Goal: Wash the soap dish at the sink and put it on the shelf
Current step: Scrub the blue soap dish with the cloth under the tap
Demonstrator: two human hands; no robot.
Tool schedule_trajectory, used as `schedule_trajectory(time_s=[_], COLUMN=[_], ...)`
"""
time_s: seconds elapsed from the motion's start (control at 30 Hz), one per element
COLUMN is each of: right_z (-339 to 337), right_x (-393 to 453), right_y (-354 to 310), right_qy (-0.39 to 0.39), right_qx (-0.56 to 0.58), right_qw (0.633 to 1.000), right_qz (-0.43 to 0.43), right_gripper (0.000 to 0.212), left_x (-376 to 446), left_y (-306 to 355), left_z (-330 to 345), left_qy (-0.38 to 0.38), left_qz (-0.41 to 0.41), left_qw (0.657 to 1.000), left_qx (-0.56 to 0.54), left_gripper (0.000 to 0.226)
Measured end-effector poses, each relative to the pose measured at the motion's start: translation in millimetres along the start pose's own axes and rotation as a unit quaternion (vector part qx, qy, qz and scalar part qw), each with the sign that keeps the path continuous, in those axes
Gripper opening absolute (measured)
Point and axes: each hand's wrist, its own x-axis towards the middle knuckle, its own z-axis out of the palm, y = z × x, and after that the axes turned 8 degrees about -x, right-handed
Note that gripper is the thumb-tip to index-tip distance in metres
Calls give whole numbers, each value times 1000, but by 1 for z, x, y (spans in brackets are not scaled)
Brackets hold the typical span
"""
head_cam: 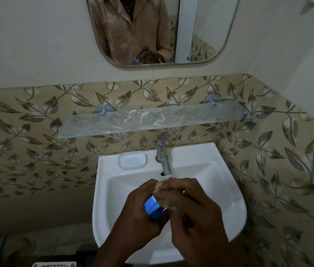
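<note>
Soap dish (153,208): blue, held over the sink (233,207), just below the tap (164,157).
Left hand (138,206): fingers curled round the soap dish from the left.
Right hand (189,207): fingers bent, pressing a tan scrubbing pad (164,186) against the dish.
Water: a thin stream falls from the tap spout onto the hands.
Shelf (152,119): glass, mounted on the patterned wall above the tap.
Sink rim: a white tray (132,160) sits left of the tap.
Mirror (160,29): above the shelf.
</note>
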Motion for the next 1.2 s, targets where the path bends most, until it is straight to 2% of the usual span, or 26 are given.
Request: schedule_trajectory(time_s=[0.13,0.27,0.33,0.47,0.53,0.63,0.77,0.83,0.93,1.07,1.13,1.2], right_z=[2,-3,-2,4,2,-6,-1,1,-4,-4,-5,-7], right_x=[-1,-1,-1,-6,-5,0,-6,-4,5,5,3,4], right_y=[-4,12,11,-10,-10,7,16,13,10,-2,2,10], right_qy=[-10,54,54,-9,-7,22,20,27,49,47,46,38], right_qx=[32,28,33,-19,-32,-26,24,63,26,14,-18,-25], right_qw=[999,996,994,1000,999,998,985,980,990,998,998,994], right_qz=[-11,68,87,-3,-21,59,170,189,131,44,49,95], right_gripper=[42,35,35,35,31,36,40,43,53,41,43,48], left_x=[-3,-3,-3,-1,-1,-2,3,4,5,4,3,2], left_y=[-3,-2,-4,-11,-9,-4,1,2,2,4,4,4], left_z=[0,-1,-2,-2,-1,-2,-6,-5,-4,-1,0,-2], left_qy=[3,6,14,25,23,24,51,62,55,27,25,35], left_qz=[-12,6,-2,-32,-30,-17,17,17,11,0,5,21], left_qw=[1000,1000,1000,998,998,998,998,998,998,999,999,999], left_qx=[-23,-19,-27,-46,-48,-54,-10,-6,-9,-29,-26,-11], left_gripper=[29,35,35,29,32,34,41,48,39,18,19,29])
